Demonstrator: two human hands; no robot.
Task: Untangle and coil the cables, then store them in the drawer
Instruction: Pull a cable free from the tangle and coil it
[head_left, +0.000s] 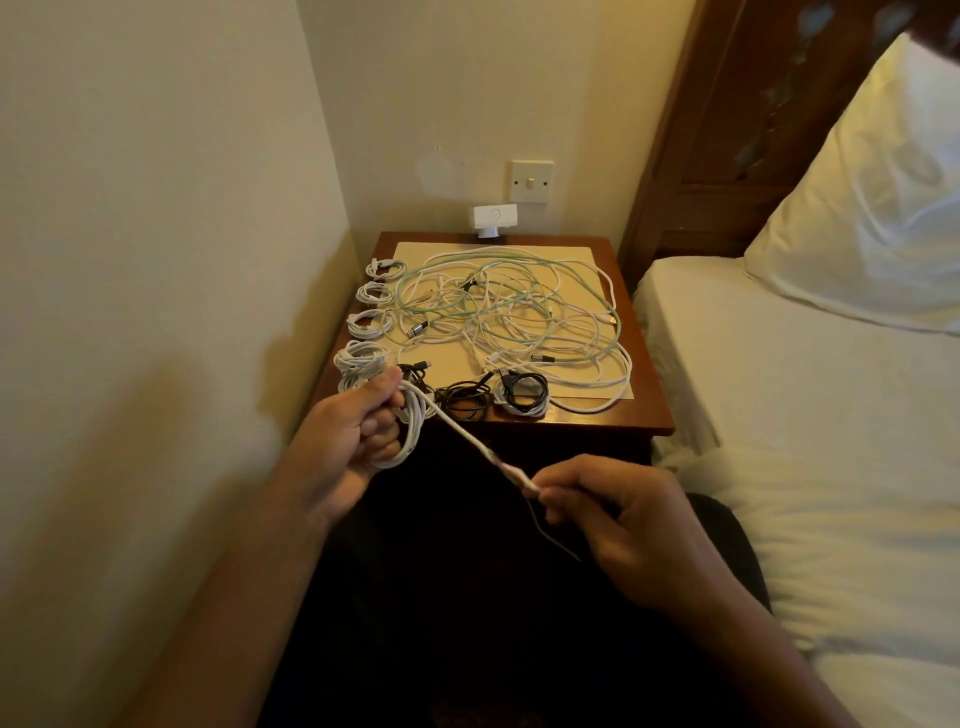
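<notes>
While the left hand (358, 431) is curling its fingers (382, 423) round a white coil (410, 441) just short of the desk (644, 415), the right hand (623, 519) is pinching the tail (467, 439) near its plug (517, 478), since such light, limp cable is probably handling best gripped near the end.

Wooden bedside table (644, 410) under a cream mat (452, 364), tangled cables (519, 312), coiled white (371, 296) and black bundles (467, 397)

coil (413, 434): partly hidden inside left hand (340, 436)
cable (467, 441) end: tip hidden in right hand (618, 512)
tangle (519, 312) plugs: too small to tell
pillow (857, 208): cut by right edge
nightstand (571, 425) front: lost in shadow
</notes>
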